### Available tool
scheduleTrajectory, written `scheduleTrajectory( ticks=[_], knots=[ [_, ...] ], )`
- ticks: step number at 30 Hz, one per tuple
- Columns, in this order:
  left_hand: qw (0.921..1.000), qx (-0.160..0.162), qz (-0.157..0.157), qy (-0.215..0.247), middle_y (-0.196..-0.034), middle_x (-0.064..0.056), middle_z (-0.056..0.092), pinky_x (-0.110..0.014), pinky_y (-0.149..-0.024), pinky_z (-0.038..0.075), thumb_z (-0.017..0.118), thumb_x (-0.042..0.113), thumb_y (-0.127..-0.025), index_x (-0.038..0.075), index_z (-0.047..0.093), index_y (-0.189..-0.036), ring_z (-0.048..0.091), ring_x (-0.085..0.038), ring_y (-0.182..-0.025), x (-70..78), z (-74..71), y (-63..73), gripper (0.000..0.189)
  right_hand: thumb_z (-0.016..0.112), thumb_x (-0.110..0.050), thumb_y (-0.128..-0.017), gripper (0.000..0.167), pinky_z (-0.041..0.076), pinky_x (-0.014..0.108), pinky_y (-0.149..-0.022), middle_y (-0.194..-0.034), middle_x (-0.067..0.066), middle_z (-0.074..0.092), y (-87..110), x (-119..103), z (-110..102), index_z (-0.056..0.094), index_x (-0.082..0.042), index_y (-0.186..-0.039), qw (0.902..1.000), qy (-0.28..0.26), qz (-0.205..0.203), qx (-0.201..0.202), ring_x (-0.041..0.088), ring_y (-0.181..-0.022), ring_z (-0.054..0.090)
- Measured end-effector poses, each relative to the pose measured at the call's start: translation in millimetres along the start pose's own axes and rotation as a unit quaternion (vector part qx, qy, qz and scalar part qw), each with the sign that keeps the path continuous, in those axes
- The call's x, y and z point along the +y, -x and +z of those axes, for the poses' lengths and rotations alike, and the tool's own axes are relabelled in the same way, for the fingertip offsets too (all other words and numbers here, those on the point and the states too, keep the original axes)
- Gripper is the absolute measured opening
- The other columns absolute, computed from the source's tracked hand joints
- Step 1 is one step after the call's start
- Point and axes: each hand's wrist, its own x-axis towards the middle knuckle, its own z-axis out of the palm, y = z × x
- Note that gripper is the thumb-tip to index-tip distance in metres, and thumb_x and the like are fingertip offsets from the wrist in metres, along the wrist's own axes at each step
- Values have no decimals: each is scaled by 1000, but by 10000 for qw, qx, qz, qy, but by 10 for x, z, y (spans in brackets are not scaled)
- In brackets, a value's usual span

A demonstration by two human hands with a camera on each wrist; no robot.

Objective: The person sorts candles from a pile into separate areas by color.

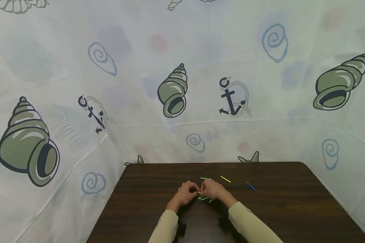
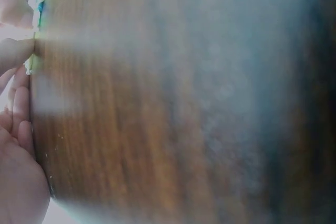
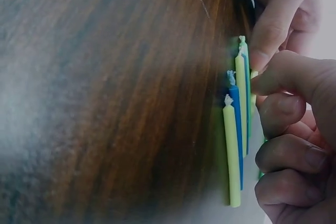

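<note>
Both hands meet over the table, thumbs and fingertips almost touching. My left hand point(image 1: 187, 193) and my right hand point(image 1: 212, 189) pinch a thin yellow candle point(image 3: 254, 98) between them, mostly hidden by fingers. Just in front of the hands lies a row of small birthday candles point(image 1: 204, 199). Seen from the right wrist, a yellow candle point(image 3: 231, 156) is nearest, then a blue candle point(image 3: 236, 124), with more yellow, blue and green ones side by side, white wicks pointing the same way. The right hand's other fingers point(image 3: 286, 153) are curled in.
Farther back on the dark wooden table point(image 1: 152, 179) lie a green candle point(image 1: 205, 178), a yellow candle point(image 1: 225, 179) and a blue candle point(image 1: 251, 187). Behind the table hangs a white cloth point(image 1: 200, 50) printed with shells and anchors.
</note>
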Motion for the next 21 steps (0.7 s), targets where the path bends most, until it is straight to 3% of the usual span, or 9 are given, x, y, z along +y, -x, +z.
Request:
scheduleTrajectory(
  ticks=[4, 12, 17, 21],
  knots=[
    [10000, 38, 20, 23, -119, -6, 65, -66, -107, 34, 69, 18, -106, 14, 77, -107, 54, -33, -119, 9, 0, 21, 9, 70, -11, -93, 31, 32, 30, -52, -57, -10, 42, 11, -19, 11, 60, -19, -64, 9999, 35, 107, 50, 11, -52, 37],
    [9998, 201, -13, -53, -117, -4, 64, -59, -102, 37, 71, 21, -104, 17, 75, -114, 53, -27, -111, -98, 112, -20, 11, 71, -12, -94, 21, 36, 30, -54, -61, -9, 50, 85, 13, -31, 72, -13, -73, 9996, 31, 226, 168, 11, -55, 44],
    [9994, 338, 4, 78, -110, 3, 60, -52, -96, 33, 70, 25, -104, 19, 68, -128, 48, -21, -105, -209, 217, -83, 25, 73, -14, -95, 9, 44, 34, -60, -77, -5, 65, 177, 64, -117, 74, -16, -86, 9985, 1, 416, 370, 14, -64, 56],
    [9993, 362, 3, 26, -111, 5, 58, -51, -96, 31, 69, 29, -104, 20, 64, -137, 46, -21, -106, -216, 214, -104, 35, 74, -15, -94, 8, 46, 34, -61, -79, -3, 67, 254, 102, -212, 72, -15, -87, 9979, -47, 462, 451, 15, -66, 58]
  ],
)
